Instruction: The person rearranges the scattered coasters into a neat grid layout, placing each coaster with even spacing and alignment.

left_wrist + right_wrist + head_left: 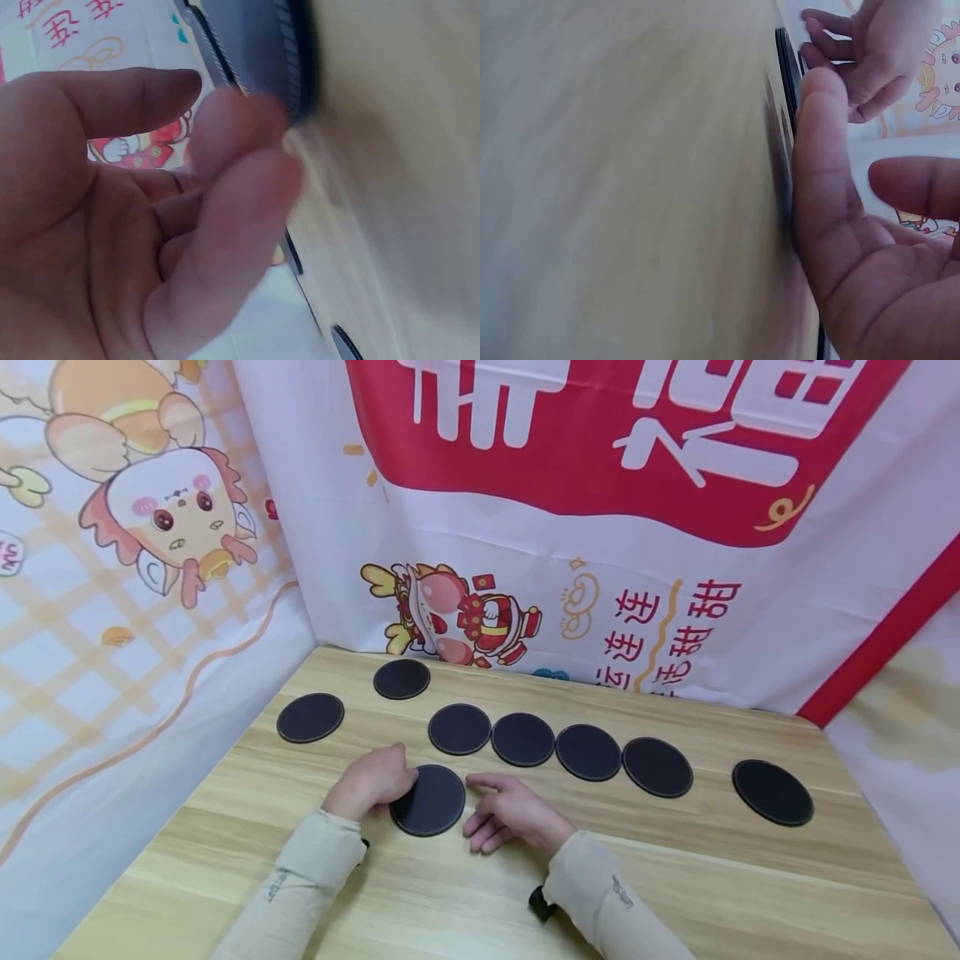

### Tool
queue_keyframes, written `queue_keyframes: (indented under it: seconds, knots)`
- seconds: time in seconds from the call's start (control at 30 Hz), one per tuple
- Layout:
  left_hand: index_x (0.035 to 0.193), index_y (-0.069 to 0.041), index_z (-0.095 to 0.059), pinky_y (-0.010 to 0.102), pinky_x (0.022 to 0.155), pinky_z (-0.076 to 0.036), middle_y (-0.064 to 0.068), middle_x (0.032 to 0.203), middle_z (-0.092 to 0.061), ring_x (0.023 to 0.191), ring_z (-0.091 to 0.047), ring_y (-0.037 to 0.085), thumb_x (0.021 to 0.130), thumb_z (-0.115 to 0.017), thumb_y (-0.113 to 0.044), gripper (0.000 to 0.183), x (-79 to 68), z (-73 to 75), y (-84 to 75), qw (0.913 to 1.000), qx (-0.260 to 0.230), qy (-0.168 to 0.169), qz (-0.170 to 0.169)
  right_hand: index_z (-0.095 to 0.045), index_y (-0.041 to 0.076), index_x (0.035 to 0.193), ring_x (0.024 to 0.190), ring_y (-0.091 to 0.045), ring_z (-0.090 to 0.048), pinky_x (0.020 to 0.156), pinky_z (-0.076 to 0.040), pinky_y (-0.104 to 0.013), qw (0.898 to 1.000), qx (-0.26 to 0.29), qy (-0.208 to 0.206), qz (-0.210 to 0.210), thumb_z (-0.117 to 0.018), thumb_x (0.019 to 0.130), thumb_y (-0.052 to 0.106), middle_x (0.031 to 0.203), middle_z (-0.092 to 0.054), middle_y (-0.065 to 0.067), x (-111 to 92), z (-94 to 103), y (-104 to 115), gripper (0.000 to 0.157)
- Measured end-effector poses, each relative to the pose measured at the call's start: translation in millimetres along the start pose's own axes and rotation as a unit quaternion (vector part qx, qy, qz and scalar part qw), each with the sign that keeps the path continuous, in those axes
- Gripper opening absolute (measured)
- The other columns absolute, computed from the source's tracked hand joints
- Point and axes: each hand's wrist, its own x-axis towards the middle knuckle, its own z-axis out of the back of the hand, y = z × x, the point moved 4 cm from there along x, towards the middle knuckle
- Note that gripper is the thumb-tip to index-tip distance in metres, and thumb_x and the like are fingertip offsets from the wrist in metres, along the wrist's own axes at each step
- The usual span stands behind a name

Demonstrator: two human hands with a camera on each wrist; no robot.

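A round black coaster (431, 802) with a thin stitched edge lies between my two hands. My left hand (375, 781) overlaps its left edge in the head view, fingers loosely bent; the left wrist view has fingertips (281, 172) right by the coaster's rim, with the thumb raised apart. On the opposite side, my right hand (513, 814) rests low over the table, its index finger stretched toward the coaster's right edge. Along the tabletop runs the side of this hand (885, 277) in the right wrist view.
Four more coasters, counted as several, form a row behind, starting with one coaster (459, 729). Single coasters lie at the far left (311, 717), back (402, 679) and right (772, 792). Printed cloth (315, 527) hangs behind the wooden table (465, 910).
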Motion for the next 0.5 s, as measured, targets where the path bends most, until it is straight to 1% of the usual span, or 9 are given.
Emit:
queue_keyframes:
  seconds: [0.07, 0.13, 0.17, 0.23, 0.33, 0.43, 0.47, 0.5]
  knots:
    - [0.103, -0.001, -0.059, 0.03, 0.04, -0.044, 0.009, 0.062, -0.057, 0.043, -0.056, 0.021, 0.101, -0.055, -0.021, 0.021, -0.6, 1.5, -9.9, 0.9995, 0.008, -0.012, -0.026, -0.038, 0.004, 0.154, 0.062, -0.025, -0.07, 0.055, -0.059, -0.036, 1.0, -0.008, -0.002, 0.01, -0.046, 0.095, -0.001, 0.089, -0.071, -0.026, -4.4, 4.8, -0.2, 0.06]
    - [0.09, -0.007, -0.056, 0.03, 0.041, -0.045, 0.007, 0.061, -0.055, 0.045, -0.055, 0.02, 0.1, -0.054, -0.019, 0.016, -0.1, 1.0, -21.6, 0.9987, -0.007, -0.012, -0.049, -0.04, 0.003, 0.153, 0.061, -0.024, -0.069, 0.055, -0.059, -0.035, 1.0, -0.017, -0.004, 0.02, -0.046, 0.097, 0.0, 0.088, -0.071, -0.025, -11.1, 11.2, 0.1, 0.056]
    - [0.089, -0.008, -0.056, 0.03, 0.042, -0.046, 0.006, 0.06, -0.055, 0.046, -0.054, 0.019, 0.1, -0.053, -0.017, 0.015, 0.6, -0.2, -27.4, 0.9981, -0.022, -0.006, -0.058, -0.041, 0.002, 0.152, 0.061, -0.024, -0.069, 0.055, -0.059, -0.035, 0.999, -0.021, -0.004, 0.024, -0.045, 0.098, 0.001, 0.087, -0.071, -0.025, -15.1, 14.8, 0.3, 0.054]
    - [0.088, -0.008, -0.056, 0.03, 0.042, -0.048, 0.005, 0.061, -0.055, 0.047, -0.052, 0.018, 0.1, -0.05, -0.012, 0.014, 2.6, -4.2, -39.8, 0.9959, -0.052, 0.007, -0.074, -0.041, 0.001, 0.151, 0.061, -0.023, -0.069, 0.056, -0.059, -0.034, 0.999, -0.028, -0.002, 0.033, -0.045, 0.099, 0.001, 0.088, -0.071, -0.024, -24.3, 22.9, 0.6, 0.052]
    - [0.094, -0.005, -0.058, 0.029, 0.043, -0.049, 0.006, 0.064, -0.056, 0.048, -0.052, 0.017, 0.098, -0.049, -0.005, 0.01, 8.2, -13.0, -60.3, 0.9913, -0.088, 0.023, -0.095, -0.041, -0.001, 0.15, 0.062, -0.022, -0.068, 0.058, -0.059, -0.034, 0.998, -0.036, -0.007, 0.046, -0.044, 0.1, 0.001, 0.088, -0.071, -0.024, -40.0, 38.0, 1.2, 0.051]
    - [0.096, -0.005, -0.06, 0.03, 0.044, -0.051, 0.006, 0.072, -0.059, 0.048, -0.055, 0.017, 0.096, -0.053, -0.004, 0.008, 14.1, -21.6, -86.1, 0.9879, -0.082, 0.019, -0.13, -0.04, -0.004, 0.15, 0.063, -0.022, -0.068, 0.06, -0.059, -0.035, 0.997, -0.041, -0.023, 0.061, -0.044, 0.1, 0.001, 0.088, -0.07, -0.023, -56.5, 57.7, 1.7, 0.05]
    - [0.097, -0.006, -0.061, 0.031, 0.044, -0.051, 0.006, 0.076, -0.06, 0.049, -0.056, 0.018, 0.096, -0.054, -0.005, 0.008, 16.2, -24.9, -95.2, 0.987, -0.073, 0.018, -0.142, -0.04, -0.005, 0.149, 0.063, -0.021, -0.068, 0.061, -0.059, -0.036, 0.996, -0.04, -0.031, 0.067, -0.044, 0.1, 0.001, 0.088, -0.07, -0.023, -62.0, 65.1, 1.8, 0.049]
    - [0.096, -0.007, -0.062, 0.03, 0.048, -0.052, 0.004, 0.08, -0.061, 0.053, -0.058, 0.016, 0.095, -0.055, -0.005, 0.008, 17.9, -27.7, -105.4, 0.9857, -0.059, 0.014, -0.157, -0.039, -0.006, 0.148, 0.064, -0.022, -0.068, 0.061, -0.059, -0.036, 0.996, -0.042, -0.039, 0.073, -0.044, 0.1, 0.001, 0.088, -0.07, -0.023, -67.6, 72.9, 1.9, 0.049]
